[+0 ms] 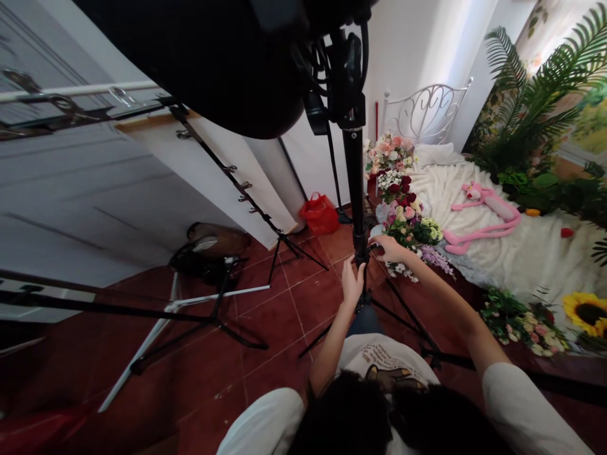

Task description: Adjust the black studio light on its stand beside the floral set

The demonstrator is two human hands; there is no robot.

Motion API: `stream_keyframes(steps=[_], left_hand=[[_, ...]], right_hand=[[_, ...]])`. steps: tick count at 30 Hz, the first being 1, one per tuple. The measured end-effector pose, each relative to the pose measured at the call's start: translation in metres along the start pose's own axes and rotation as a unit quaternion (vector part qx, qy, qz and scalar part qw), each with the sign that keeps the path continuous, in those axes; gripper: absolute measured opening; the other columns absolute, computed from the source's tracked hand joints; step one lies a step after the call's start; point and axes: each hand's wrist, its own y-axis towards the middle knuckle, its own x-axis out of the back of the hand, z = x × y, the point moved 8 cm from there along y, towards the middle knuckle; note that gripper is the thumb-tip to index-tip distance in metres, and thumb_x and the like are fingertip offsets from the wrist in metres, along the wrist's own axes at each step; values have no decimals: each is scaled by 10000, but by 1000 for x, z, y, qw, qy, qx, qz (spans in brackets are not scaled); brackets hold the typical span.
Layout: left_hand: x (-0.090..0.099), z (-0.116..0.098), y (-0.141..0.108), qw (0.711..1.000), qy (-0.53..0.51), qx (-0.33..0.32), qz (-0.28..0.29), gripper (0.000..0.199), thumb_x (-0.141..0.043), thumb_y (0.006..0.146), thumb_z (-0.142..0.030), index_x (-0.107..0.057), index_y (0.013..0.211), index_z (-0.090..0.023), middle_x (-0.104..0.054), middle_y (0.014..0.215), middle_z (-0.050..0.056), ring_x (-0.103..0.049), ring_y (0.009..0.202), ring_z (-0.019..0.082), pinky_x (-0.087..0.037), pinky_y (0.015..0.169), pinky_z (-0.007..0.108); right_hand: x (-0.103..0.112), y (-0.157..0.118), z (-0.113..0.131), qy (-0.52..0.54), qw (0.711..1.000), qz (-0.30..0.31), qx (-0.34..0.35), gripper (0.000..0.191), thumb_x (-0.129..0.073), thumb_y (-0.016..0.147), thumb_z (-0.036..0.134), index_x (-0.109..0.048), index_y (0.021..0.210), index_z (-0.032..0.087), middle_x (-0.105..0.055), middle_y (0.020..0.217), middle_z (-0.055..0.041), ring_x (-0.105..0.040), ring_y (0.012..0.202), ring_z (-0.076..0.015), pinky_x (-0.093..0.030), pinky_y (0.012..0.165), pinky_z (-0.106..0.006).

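A black light stand (355, 183) rises upright in front of me, with a large black lamp head (227, 69) and dangling cables at its top. My left hand (352, 282) is closed around the pole just below a collar joint. At the same joint, the fingers of my right hand (389, 249) are closed on a small black locking knob (374, 250) on the pole's right side. The fingertips partly hide the knob. Below my hands, the stand's dark legs (403, 306) spread over the floor.
A bed with a cream fur cover (427, 183) stands at right, bearing a pink plush toy (493, 205). Flowers (403, 208) line its near side. A red bag (320, 213), a thin clip-bearing stand (227, 167) and white stand legs (218, 296) occupy the tiled floor (265, 335).
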Motion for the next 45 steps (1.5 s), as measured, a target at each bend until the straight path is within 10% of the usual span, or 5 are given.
stream_keyframes(steps=[6, 12, 21, 32, 45], left_hand=[[-1, -3, -4, 1000, -6, -7, -10, 435, -442, 923, -452, -474, 1265, -186, -566, 1188, 137, -550, 1139, 219, -445, 986, 372], [-2, -4, -1, 1000, -13, 2, -18, 491, -409, 932, -471, -429, 1330, -184, -539, 1284, 147, -526, 1189, 212, -419, 1025, 381], [-6, -33, 25, 999, -25, 23, -25, 406, -361, 935, -503, -568, 1097, -194, -672, 1042, 103, -631, 984, 223, -477, 864, 339], [-6, -28, 28, 999, -25, 7, -41, 359, -403, 923, -468, -594, 1072, -203, -681, 1043, 101, -638, 964, 220, -477, 850, 323], [-6, -32, 27, 997, -73, 17, -26, 381, -414, 918, -497, -571, 1113, -210, -659, 1081, 90, -616, 1033, 213, -469, 896, 329]], right_hand=[[-2, -28, 33, 49, 980, -194, -7, 380, -688, 778, 427, -630, 1090, 216, -587, 1280, -120, -495, 1237, -289, -58, 1134, -563], [14, -6, 63, 128, 957, -257, -31, 370, -691, 735, 552, -674, 753, 183, -713, 893, -57, -643, 912, -228, -239, 1114, -507], [103, 9, 127, 217, 922, -305, 101, 413, -696, 750, 540, -715, 953, 181, -693, 1051, -66, -617, 1031, -220, -463, 960, -368], [-12, -18, -20, 384, 911, -143, -39, 400, -650, 773, 502, -615, 1018, 188, -685, 1048, -81, -655, 970, -180, -534, 885, -352], [-29, 3, -44, 409, 829, -278, -261, 401, -741, 625, 308, -416, 840, 217, -508, 561, 86, -484, 461, -82, -338, 411, -168]])
